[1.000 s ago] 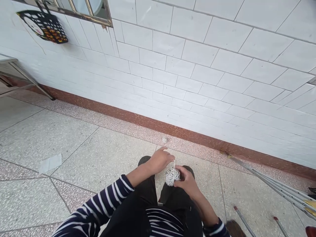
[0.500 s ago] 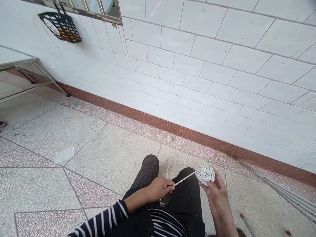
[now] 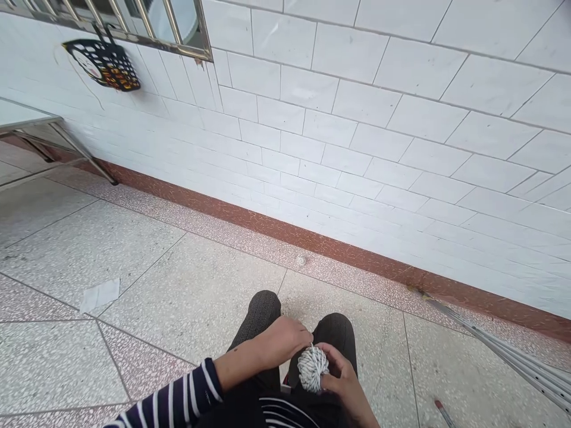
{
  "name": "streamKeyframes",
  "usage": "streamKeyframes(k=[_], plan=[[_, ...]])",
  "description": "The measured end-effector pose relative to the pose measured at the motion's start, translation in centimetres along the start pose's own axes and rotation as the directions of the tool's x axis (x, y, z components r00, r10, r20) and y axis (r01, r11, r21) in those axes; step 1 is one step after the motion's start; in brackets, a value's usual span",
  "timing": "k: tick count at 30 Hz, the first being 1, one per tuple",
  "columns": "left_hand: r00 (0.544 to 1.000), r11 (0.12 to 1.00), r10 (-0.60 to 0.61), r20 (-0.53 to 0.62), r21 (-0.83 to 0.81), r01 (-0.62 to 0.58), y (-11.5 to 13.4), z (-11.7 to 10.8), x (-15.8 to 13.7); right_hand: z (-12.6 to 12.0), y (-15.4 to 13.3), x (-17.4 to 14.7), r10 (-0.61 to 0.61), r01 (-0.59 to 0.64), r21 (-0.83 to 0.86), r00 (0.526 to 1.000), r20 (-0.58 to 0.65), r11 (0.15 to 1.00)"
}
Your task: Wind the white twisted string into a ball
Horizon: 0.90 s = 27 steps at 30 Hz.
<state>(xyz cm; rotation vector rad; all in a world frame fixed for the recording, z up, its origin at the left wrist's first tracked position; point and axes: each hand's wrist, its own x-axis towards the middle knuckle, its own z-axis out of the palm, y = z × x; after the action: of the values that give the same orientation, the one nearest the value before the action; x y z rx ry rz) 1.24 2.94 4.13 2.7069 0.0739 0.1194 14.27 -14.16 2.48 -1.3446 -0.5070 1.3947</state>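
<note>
My right hand (image 3: 343,380) has its fingers wrapped round a ball of white cord (image 3: 311,368) with dark flecks, held low over my lap. Just up and to the left of the ball, my left hand (image 3: 289,340) is closed in a pinch. A short bit of the cord shows at its fingertips, close against the top of the ball. Under both hands are my knees in dark trousers.
A small pale round thing (image 3: 300,260) lies on the floor by the wall. White paper (image 3: 100,295) lies at left, near a metal-legged table (image 3: 57,134). A black basket (image 3: 104,64) hangs below the window bars. Long metal poles (image 3: 504,351) lean at right.
The ball and my right hand have moved left and down to my left hand. The taut length of cord between the hands has shortened to almost nothing. The view has tilted slightly.
</note>
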Motion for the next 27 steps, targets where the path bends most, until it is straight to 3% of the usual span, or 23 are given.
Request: streamKeyframes(k=[4, 10, 17, 22, 27], plan=[[0.996, 0.973, -0.074, -0.055, -0.223, 0.060, 0.4, 0.5, 0.1, 0.7, -1.2, -1.2, -0.082, 0.085, 0.164, 0.996, -0.021, 0.983], [0.986, 0.782, -0.164, -0.002, -0.609, 0.129, 1.3, 0.3, -0.1, 2.0, -2.3, -2.0, -0.053, 0.056, 0.263, 0.998, -0.019, 0.963], [0.975, 0.823, -0.222, 0.004, -0.534, 0.190, -0.3, 1.0, -1.1, 2.6, -4.3, -2.4, -0.030, 0.018, 0.338, 0.999, 0.030, 0.941], [0.946, 0.820, -0.320, -0.055, -0.516, 0.247, -2.7, 1.6, -0.4, 2.4, -7.1, -3.5, -0.052, 0.063, 0.403, 0.998, -0.038, 0.913], [0.909, 0.811, -0.405, -0.101, -0.499, 0.306, -6.2, 0.3, 2.0, 1.0, -9.4, -5.5, -0.088, 0.132, 0.390, 0.988, -0.129, 0.911]])
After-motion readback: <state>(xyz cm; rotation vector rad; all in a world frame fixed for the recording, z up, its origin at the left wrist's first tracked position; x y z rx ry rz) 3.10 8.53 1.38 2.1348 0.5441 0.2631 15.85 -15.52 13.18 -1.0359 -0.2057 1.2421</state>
